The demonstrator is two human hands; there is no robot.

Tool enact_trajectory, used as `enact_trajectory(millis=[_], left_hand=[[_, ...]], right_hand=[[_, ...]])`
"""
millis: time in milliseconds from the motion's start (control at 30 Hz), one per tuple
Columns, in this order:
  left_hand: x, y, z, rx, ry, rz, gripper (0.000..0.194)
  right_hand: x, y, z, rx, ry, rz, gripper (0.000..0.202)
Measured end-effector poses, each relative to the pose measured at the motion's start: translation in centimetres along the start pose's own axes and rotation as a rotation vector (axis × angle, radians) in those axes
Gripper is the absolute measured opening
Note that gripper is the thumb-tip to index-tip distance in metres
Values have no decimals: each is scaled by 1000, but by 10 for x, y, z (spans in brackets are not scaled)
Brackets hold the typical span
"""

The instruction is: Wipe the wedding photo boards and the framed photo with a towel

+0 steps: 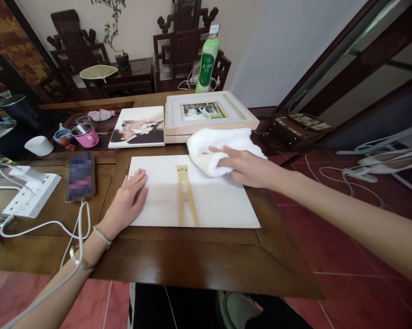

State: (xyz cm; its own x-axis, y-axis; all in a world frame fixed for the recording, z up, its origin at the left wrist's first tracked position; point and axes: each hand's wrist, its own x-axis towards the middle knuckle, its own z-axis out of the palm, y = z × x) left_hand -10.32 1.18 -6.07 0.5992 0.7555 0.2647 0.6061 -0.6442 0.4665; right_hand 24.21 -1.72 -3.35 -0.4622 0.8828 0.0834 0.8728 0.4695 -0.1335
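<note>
A white board (161, 205) lies flat near the table's front edge, with a tan A-shaped stand piece (185, 196) down its middle. My left hand (132, 196) rests on the board's left side, fingers stretched out and holding nothing. At the board's upper right, my right hand (242, 165) grips a folded white cloth (226, 139). The cloth covers the board's upper right corner and touches the frames behind it.
Behind the board are a photo panel (140, 130) and stacked wooden frames (240, 112), with a green bottle (207, 61) beyond. At left are a phone (80, 176), a power strip (34, 194), looping cables, a pink mug (85, 135) and a white cup (39, 146).
</note>
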Motion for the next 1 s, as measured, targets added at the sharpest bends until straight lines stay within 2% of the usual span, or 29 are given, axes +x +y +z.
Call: enact_trajectory(millis=[100, 200, 333, 467, 600, 700, 800, 900, 1000], left_hand=[[0, 0, 0, 10, -5, -4, 40], [0, -1, 0, 18, -7, -1, 40], [0, -2, 1, 23, 2, 8, 40], [0, -1, 0, 26, -4, -1, 40], [1, 0, 0, 27, -7, -5, 41], [0, -1, 1, 34, -5, -7, 41], [0, -2, 2, 24, -2, -2, 41], [1, -2, 2, 23, 3, -1, 41], [1, -1, 1, 29, -4, -5, 41]], right_hand=[[-3, -1, 9, -9, 73, -49, 46], [-18, -13, 23, -3, 160, -127, 43], [-53, -49, 32, 52, 240, -219, 37], [-87, -91, 29, 112, 281, -244, 33], [-105, -112, 24, 106, 319, -318, 35], [-106, -110, 22, 104, 325, -355, 36], [-100, -99, 22, 120, 263, -320, 34], [-87, -77, 24, 125, 178, -242, 37], [-67, -44, 25, 123, 156, -221, 39]])
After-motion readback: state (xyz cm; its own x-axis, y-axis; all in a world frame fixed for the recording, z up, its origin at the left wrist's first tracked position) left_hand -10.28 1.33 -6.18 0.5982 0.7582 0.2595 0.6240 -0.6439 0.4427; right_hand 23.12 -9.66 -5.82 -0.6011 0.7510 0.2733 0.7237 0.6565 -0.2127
